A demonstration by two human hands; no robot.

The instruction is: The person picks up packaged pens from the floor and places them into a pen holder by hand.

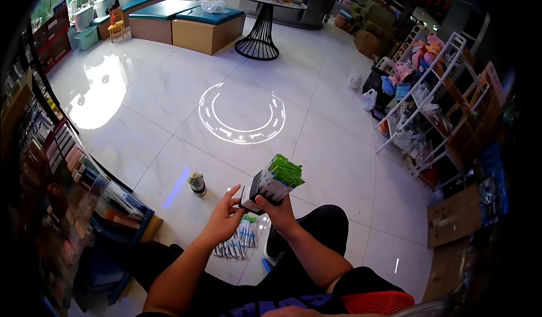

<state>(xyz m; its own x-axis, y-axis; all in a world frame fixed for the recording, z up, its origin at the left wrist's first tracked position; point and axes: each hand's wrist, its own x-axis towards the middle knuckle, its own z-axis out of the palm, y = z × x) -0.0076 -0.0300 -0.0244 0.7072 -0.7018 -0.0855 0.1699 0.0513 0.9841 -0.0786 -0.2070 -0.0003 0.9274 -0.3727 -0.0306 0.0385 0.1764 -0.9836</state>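
In front of me a small black-and-white box (249,195) is tilted, packed with slim packets (285,174) that have bright green tops. My right hand (276,211) grips the box from the right, its thumb across the front. On the other side, the fingers of my left hand (224,217) hold the box's lower left edge. Below my hands, several slim white-and-blue packets with green ends (240,239) lie spread on the floor. A small dark cup (199,190) stands to the left, filled with short items I cannot make out.
Shelves of goods (73,198) run along my left. To the right stand a white rack (420,102) with toys and bags, and cardboard boxes (453,215). Farther off are a round table (265,29) and teal-topped benches (209,32). A blue object (266,265) lies near my shoe.
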